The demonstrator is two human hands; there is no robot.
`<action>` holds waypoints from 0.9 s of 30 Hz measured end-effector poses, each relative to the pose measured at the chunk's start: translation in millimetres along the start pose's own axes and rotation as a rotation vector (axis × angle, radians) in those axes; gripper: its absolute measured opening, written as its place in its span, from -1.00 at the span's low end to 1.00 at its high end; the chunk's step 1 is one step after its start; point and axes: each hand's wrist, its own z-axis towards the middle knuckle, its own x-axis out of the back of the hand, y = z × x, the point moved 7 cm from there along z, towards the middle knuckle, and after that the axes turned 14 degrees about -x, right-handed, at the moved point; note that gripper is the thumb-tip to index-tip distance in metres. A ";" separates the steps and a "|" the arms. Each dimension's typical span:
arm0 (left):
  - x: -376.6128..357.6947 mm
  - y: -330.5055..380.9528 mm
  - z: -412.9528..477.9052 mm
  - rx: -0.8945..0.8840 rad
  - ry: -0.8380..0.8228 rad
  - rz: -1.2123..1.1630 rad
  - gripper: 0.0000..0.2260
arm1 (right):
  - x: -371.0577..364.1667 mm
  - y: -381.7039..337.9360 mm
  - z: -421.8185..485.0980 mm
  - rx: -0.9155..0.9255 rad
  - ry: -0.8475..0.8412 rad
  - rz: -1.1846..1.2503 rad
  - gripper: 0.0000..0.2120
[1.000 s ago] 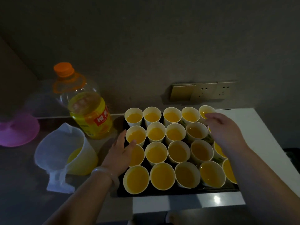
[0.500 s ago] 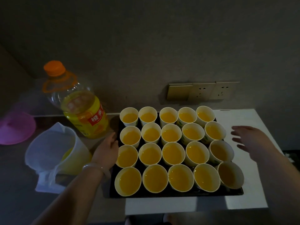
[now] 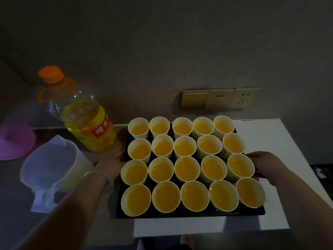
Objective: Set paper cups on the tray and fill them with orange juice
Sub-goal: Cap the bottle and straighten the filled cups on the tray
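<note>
A black tray (image 3: pixel 180 214) on the counter carries several white paper cups (image 3: pixel 186 168) in rows, each holding orange juice. My left hand (image 3: pixel 110 164) grips the tray's left edge, fingers curled under the rim beside the second row from the front. My right hand (image 3: pixel 264 164) grips the right edge, partly hidden behind the cups. A large orange juice bottle (image 3: pixel 86 123) with an orange cap stands left of the tray. A translucent pitcher (image 3: pixel 52 165) with a little juice sits in front of it.
A purple lid (image 3: pixel 15 140) lies at the far left. The white counter (image 3: pixel 277 147) extends right of the tray and ends near the front edge. Wall sockets (image 3: pixel 221 99) sit on the wall behind the tray.
Both hands have come in from beside the tray and closed on its left and right edges. The cups stand in even rows.
</note>
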 end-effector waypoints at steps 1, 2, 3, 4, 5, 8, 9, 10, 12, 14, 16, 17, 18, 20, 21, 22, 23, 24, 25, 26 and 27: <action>-0.8 4.3 -0.8 -0.029 -0.005 0.049 -0.65 | 0.2 -2.8 1.2 0.045 0.030 -0.069 -0.96; 0.0 7.1 -1.1 -0.052 0.006 0.088 -0.66 | 0.3 -6.0 2.5 0.091 0.069 -0.152 -0.97; 0.7 8.3 -1.0 -0.073 0.023 0.100 -0.68 | 0.3 -8.4 4.4 0.130 0.107 -0.234 -0.93; 0.8 8.7 -1.0 -0.089 0.035 0.086 -0.70 | -0.4 -9.6 6.3 0.165 0.134 -0.306 -0.89; 0.8 8.0 -1.1 -0.098 0.045 0.071 -0.73 | -1.3 -10.5 8.4 0.195 0.154 -0.370 -0.86; 0.9 1.7 -0.8 -0.076 0.083 0.092 -0.93 | -2.8 -11.5 14.2 0.256 0.200 -0.484 -0.80; 1.4 1.3 -0.8 -0.067 0.097 0.106 -0.97 | -3.2 -11.3 15.7 0.267 0.208 -0.495 -0.78; 1.6 1.3 -0.4 -0.067 0.110 0.110 -0.94 | -3.6 -11.1 17.1 0.279 0.215 -0.500 -0.77; 1.3 1.6 0.0 -0.063 0.125 0.108 -0.91 | -3.8 -10.5 18.1 0.296 0.224 -0.502 -0.77; 0.9 3.2 -0.1 -0.048 0.114 0.152 -0.91 | -3.8 -9.6 19.0 0.308 0.226 -0.489 -0.77; 1.0 2.4 1.2 -0.045 0.113 0.183 -0.94 | -3.2 -9.3 20.1 0.316 0.222 -0.463 -0.79; 1.3 1.8 0.9 -0.042 0.120 0.168 -0.93 | -2.8 -9.5 20.4 0.318 0.219 -0.449 -0.80; 1.4 0.8 0.8 -0.040 0.129 0.135 -0.91 | -2.8 -10.0 20.7 0.322 0.216 -0.443 -0.80; 1.1 -0.1 0.6 -0.038 0.139 0.095 -0.87 | -2.9 -10.6 20.9 0.331 0.214 -0.449 -0.79; 1.3 0.5 0.3 -0.039 0.142 0.095 -0.87 | -2.7 -10.8 20.8 0.335 0.213 -0.448 -0.79; 1.7 0.7 0.0 -0.038 0.149 0.094 -0.87 | -2.5 -11.0 20.7 0.341 0.213 -0.448 -0.79; 1.9 0.5 0.1 -0.039 0.155 0.095 -0.89 | -2.3 -10.9 21.1 0.346 0.212 -0.452 -0.79; 2.3 1.1 0.5 -0.042 0.155 0.105 -0.90 | -2.4 -10.9 21.6 0.350 0.210 -0.451 -0.79; 1.9 1.7 0.6 -0.042 0.151 0.125 -0.90 | -2.6 -10.6 22.2 0.350 0.206 -0.445 -0.79; 1.9 2.5 0.8 -0.044 0.151 0.145 -0.91 | -2.5 -10.7 22.5 0.353 0.207 -0.446 -0.79; 1.9 3.8 1.1 -0.048 0.152 0.161 -0.93 | -2.5 -11.2 22.5 0.358 0.214 -0.457 -0.80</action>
